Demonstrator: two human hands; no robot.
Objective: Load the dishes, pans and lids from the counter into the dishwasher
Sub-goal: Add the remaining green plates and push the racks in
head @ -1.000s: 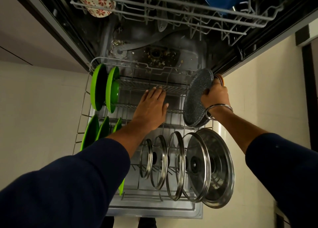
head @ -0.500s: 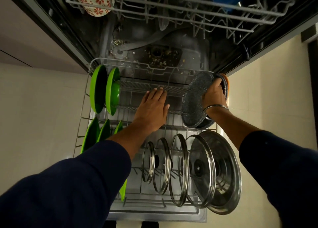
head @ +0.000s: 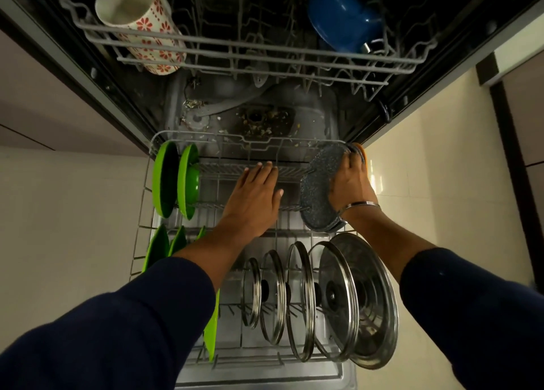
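room: beige tiled floor (head: 426, 160) both sides of the machine; pale cabinet front (head: 44, 101) at L; dark door frame (head: 506, 142) far R.
dishwasher (head: 265, 118): open, tub floor w/ food bits round the drain; upper rack (head: 235, 51) part out overhead, floral mug (head: 141, 27) on its side at L, blue pot (head: 344, 12) at R.
lower rack (head: 153, 183): pulled out over the door. Green plates (head: 176, 180) upright at back L, more green ones along L edge, partly hidden by L sleeve. Five lids (head: 338, 298) on edge in a row at front R: glass w/ steel rims, the largest looks all steel.
change: vs. 1 s ago the pan (head: 321, 189) sits lower + further back in the R rear corner, rim now up against the rack's back wire; 0.5 s ago it was partway there. Camera nearer/higher too, so more of the upper rack shows.
pan now: grey speckled, on edge, base facing L, bottom edge among the tines just behind the big lid.
right hand (head: 350, 183): fingers curled over the pan's top rim by the orange handle, gripping it; bangle on wrist.
left hand (head: 256, 195): flat, fingers straight, resting on the rack wires mid-back, holding nothing; prob. steadying the rack.
meaning: pan looks nearly seated, not let go yet. Counter out of view, so can't tell what's left to load.
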